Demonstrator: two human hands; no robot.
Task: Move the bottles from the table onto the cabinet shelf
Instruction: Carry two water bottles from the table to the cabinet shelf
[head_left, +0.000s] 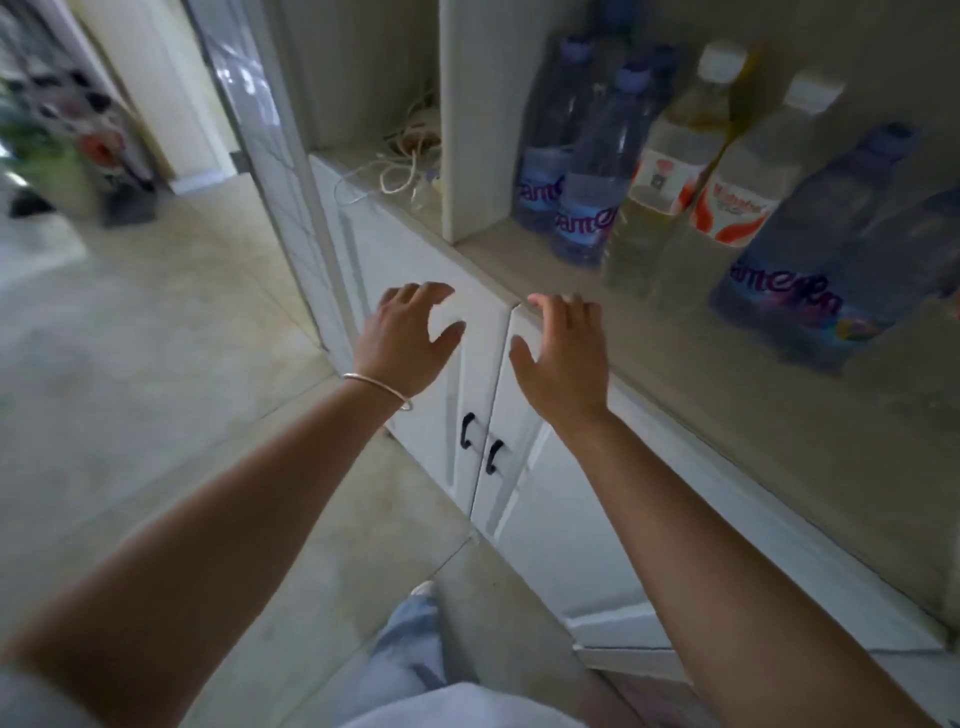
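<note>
Head view: both hands empty. Left hand and right hand hover with each grip released, fingers spread, before the cabinet shelf. Bottles stand upright on it. No worktop in view. Judged between loads; next move calls for turning back for more.

The bottles on the shelf are smeared by motion blur; the rightmost bottle is cut off by the edge.
</note>
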